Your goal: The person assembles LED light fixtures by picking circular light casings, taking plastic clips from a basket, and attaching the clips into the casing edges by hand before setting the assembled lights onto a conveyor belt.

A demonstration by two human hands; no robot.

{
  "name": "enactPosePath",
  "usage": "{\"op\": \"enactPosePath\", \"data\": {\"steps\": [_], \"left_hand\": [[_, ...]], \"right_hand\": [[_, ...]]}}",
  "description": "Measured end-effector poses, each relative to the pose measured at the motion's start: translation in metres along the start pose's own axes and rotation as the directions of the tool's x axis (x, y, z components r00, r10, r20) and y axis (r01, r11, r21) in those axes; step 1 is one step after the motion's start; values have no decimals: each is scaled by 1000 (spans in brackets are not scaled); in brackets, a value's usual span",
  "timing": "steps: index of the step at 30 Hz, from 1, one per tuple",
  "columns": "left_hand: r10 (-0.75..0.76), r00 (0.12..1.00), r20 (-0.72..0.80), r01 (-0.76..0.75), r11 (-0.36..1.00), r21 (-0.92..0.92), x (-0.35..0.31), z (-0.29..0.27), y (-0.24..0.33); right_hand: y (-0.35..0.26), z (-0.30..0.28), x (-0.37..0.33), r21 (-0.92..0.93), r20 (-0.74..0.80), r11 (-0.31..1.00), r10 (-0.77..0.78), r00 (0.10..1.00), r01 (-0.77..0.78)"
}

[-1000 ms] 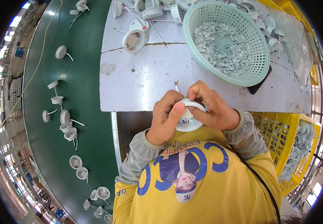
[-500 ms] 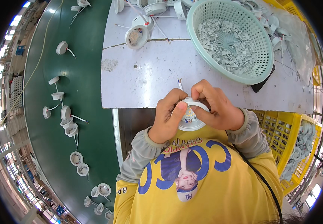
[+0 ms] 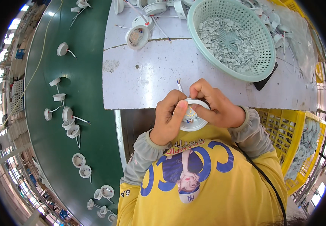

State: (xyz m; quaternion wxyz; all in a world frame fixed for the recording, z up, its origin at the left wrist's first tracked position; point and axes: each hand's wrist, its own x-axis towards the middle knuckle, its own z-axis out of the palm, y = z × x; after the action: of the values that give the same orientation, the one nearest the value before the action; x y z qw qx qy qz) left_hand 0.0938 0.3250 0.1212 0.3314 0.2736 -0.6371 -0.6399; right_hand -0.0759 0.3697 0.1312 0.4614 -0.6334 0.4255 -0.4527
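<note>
Between my two hands, just off the table's near edge, is a white round LED downlight (image 3: pixel 195 125) with its open face showing yellow LED chips. A short white cable (image 3: pixel 179 85) with bare coloured wire ends sticks out of its far side. My left hand (image 3: pixel 169 116) is closed on the left part of the rim, thumb on top. My right hand (image 3: pixel 219 108) grips the far right of the rim, with a finger reaching into the open face. Whatever small part its fingertips may pinch is hidden.
A pale green basket (image 3: pixel 270 56) of small white clips stands at the table's far right, partly over a dark flat object (image 3: pixel 261 83). More downlights (image 3: pixel 137 37) lie at the far side. Left runs a green conveyor belt (image 3: pixel 42 139) carrying several lights. Yellow crates (image 3: pixel 296 139) stand at right.
The downlight has turned slightly, its face now showing more. My right hand has shifted a little left and away from me. The lights on the belt have moved slightly toward me.
</note>
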Motion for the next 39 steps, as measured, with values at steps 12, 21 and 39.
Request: {"op": "enactPosePath", "data": {"steps": [12,21,39], "left_hand": [[34,986,-165,-113,861,-496,-12,-2,-11],[-143,949,-282,-31,845,-533,-22,12,-19],[-140,979,-146,9,750,-661,-24,6,-25]], "right_hand": [[-40,14,12,-100,-50,940,-333,941,327],[-37,16,23,-273,-23,881,-406,914,385],[-43,12,3,102,-50,975,-193,980,198]]}}
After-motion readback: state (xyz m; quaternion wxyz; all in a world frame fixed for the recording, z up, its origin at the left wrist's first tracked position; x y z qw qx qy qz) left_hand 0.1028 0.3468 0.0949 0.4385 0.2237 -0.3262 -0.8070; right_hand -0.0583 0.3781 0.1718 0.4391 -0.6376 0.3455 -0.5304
